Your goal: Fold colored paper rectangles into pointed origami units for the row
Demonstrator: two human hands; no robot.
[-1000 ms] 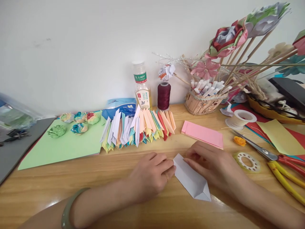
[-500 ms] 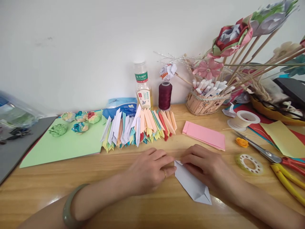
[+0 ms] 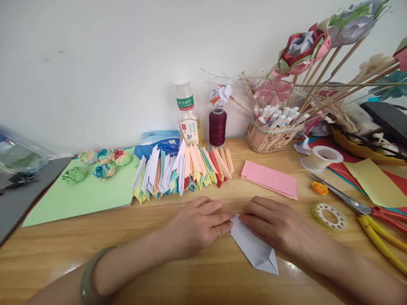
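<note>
A white paper (image 3: pixel 256 249) with folded ends lies slantwise on the wooden table. My left hand (image 3: pixel 203 226), wearing a ring, has its fingertips on the paper's upper left end, closed around that edge. From the right, my right hand (image 3: pixel 269 220) presses its closed fingers on the same end, just beside the left fingertips. Behind them stands a long row of folded paper pieces (image 3: pixel 181 171) in several colours. A stack of pink paper strips (image 3: pixel 269 178) lies beyond my right hand.
Paper rosettes lie on green sheets (image 3: pixel 85 203) at left. A bottle (image 3: pixel 187 114), thread cone (image 3: pixel 218 127) and pen basket (image 3: pixel 270 135) stand along the wall. To the right are a tape roll (image 3: pixel 343 218), scissors (image 3: pixel 359 205), white spool (image 3: pixel 326 156) and yellow-handled tool (image 3: pixel 380 243).
The right fingers have shifted slightly left, closer to the left fingertips at the paper's upper corner. The whole view has moved slightly.
</note>
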